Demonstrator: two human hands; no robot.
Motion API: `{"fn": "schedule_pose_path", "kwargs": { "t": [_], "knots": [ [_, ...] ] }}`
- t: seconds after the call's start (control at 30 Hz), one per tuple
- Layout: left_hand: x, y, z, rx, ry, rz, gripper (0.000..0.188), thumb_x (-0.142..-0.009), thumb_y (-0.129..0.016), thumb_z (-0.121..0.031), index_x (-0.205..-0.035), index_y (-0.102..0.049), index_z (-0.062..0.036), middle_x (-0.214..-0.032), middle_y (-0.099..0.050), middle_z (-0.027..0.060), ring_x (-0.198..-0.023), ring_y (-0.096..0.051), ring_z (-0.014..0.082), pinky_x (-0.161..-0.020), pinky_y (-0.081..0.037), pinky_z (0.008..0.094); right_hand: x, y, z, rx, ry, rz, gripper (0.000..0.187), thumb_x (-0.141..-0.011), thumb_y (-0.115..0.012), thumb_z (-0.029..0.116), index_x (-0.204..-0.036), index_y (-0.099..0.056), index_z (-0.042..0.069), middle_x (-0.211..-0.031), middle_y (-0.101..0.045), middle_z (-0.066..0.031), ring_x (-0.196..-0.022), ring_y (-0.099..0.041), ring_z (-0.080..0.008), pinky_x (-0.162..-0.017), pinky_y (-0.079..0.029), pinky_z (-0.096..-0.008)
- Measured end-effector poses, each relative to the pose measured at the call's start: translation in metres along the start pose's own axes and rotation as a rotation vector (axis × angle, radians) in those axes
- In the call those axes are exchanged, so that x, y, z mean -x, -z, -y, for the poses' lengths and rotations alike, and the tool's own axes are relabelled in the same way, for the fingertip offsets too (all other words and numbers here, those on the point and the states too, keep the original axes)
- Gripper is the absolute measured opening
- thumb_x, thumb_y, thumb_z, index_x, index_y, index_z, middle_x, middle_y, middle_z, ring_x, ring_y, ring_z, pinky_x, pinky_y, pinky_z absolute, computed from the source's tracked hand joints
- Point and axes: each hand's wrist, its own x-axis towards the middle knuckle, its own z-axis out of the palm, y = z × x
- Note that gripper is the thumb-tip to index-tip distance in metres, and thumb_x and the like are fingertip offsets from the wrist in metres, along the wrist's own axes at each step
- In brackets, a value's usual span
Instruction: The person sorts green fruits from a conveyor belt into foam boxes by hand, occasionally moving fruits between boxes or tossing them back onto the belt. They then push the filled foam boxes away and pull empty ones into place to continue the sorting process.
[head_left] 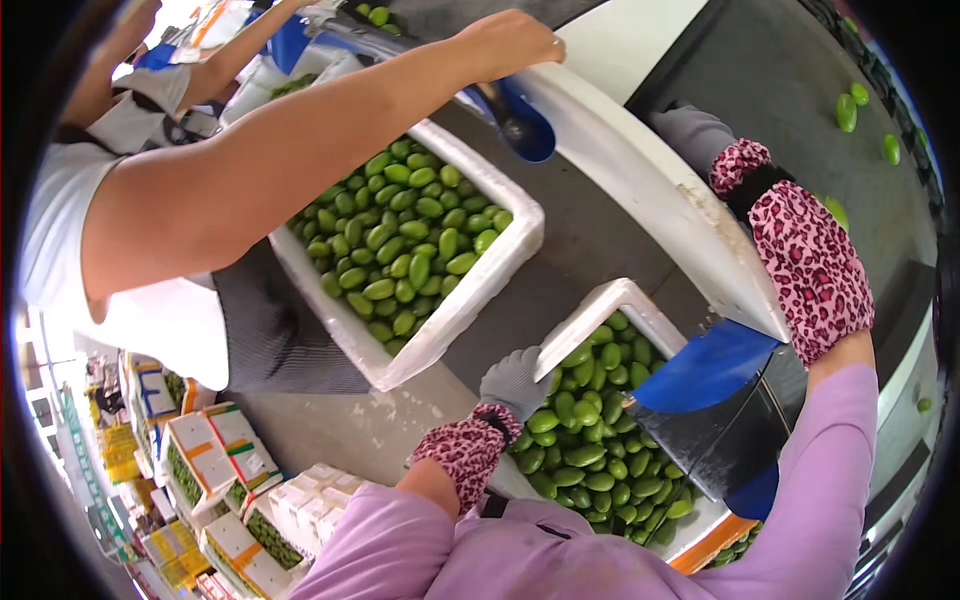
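On the dark grey conveyor belt (pixel 775 75), several loose green oval fruits (pixel 847 113), mostly toward its right edge

Green on white, with pink leopard print

The fruit (pixel 420 220) is bright to deep green, in a white middle box (pixel 500 265) and a white lower box (pixel 585 315) with an orange strip (pixel 715 545). Left glove (pixel 513 382), lower centre, and right glove (pixel 692 132), upper right, are grey; the cuffs (pixel 815 265) are pink with dark red leopard spots, the shirt (pixel 570 560) plain lilac. The scoop (pixel 527 132) at upper centre is dark blue, the flap (pixel 705 368) at lower right a brighter blue, the rail (pixel 620 140) white with brownish marks, the belt (pixel 790 120) at upper right dark grey. At left, the co-worker's top (pixel 150 345) is white, the apron (pixel 285 335) dark with fine stripes; at lower left, stacked boxes (pixel 195 440) are white with orange, green and red bands, beside yellow bundles (pixel 120 452)
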Motion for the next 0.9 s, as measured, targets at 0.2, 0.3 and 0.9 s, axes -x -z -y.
{"fn": "schedule_pose_path", "kwargs": {
  "t": [0.2, 0.3, 0.9],
  "knots": [
    [0.010, -0.009, 0.002, -0.013, -0.010, -0.038, 0.041, -0.084, -0.067, -0.037, -0.117, -0.060, -0.0149, -0.100, -0.068, 0.0095, -0.088, -0.068, 0.0328, -0.078, -0.055, 0.0464, -0.002, -0.038, -0.013, -0.436, 0.249, 0.099, 0.033, -0.097, -0.052, 0.027, -0.120, -0.067, 0.008, -0.112, -0.070, -0.0182, -0.104, -0.066, -0.0332, -0.091, -0.050, -0.0400],
    [0.008, -0.008, 0.000, -0.013, 0.016, -0.024, 0.042, -0.083, -0.069, -0.039, -0.116, -0.061, -0.0147, -0.101, -0.067, 0.0108, -0.091, -0.068, 0.0328, -0.080, -0.055, 0.0472, 0.017, -0.049, -0.033, -0.344, 0.297, 0.167, 0.034, -0.098, -0.051, 0.029, -0.115, -0.069, 0.006, -0.107, -0.071, -0.0185, -0.100, -0.067, -0.0320, -0.089, -0.050, -0.0399],
    [0.004, -0.008, -0.010, -0.082, 0.072, 0.042, 0.046, -0.088, -0.062, -0.045, -0.123, -0.058, -0.0158, -0.119, -0.065, 0.0122, -0.103, -0.066, 0.0377, -0.087, -0.053, 0.0521, 0.299, -0.153, -0.012, -0.479, -0.133, 0.112, 0.038, -0.096, -0.057, 0.023, -0.133, -0.059, 0.019, -0.134, -0.057, -0.0116, -0.118, -0.056, -0.0340, -0.103, -0.047, -0.0387]
  ]
}}
